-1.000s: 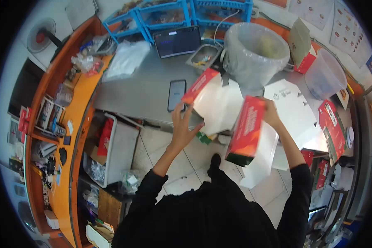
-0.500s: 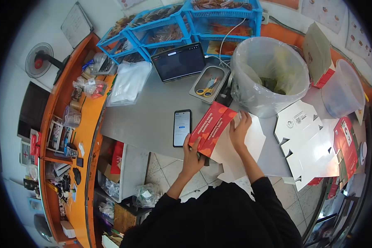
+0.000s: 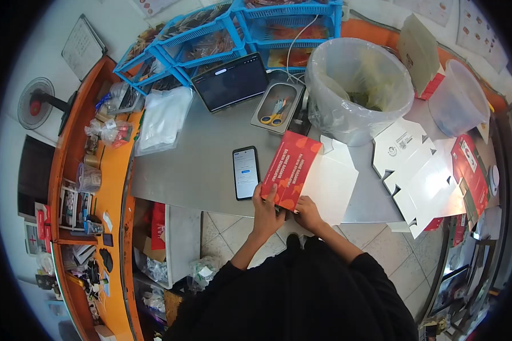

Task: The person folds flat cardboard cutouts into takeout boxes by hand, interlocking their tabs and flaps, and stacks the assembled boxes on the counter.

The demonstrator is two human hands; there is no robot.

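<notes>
Box [image 3: 294,169] lettered "BALIKIN SEMANGATMU" meets the surface's [image 3: 179,177] near edge; left hand [image 3: 267,218] pinches its corner, right hand's [image 3: 309,216] fingers curl, hold unclear.

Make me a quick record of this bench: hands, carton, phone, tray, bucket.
Left hand: grips the red carton at its near-left corner
Right hand: at the carton's near edge; grip unclear
Carton: partly folded, white flap open rightward
Phone: left of carton, screen lit
Tray: metal, beyond carton, holding scissors
Bucket: plastic-lined, right of tray
</notes>
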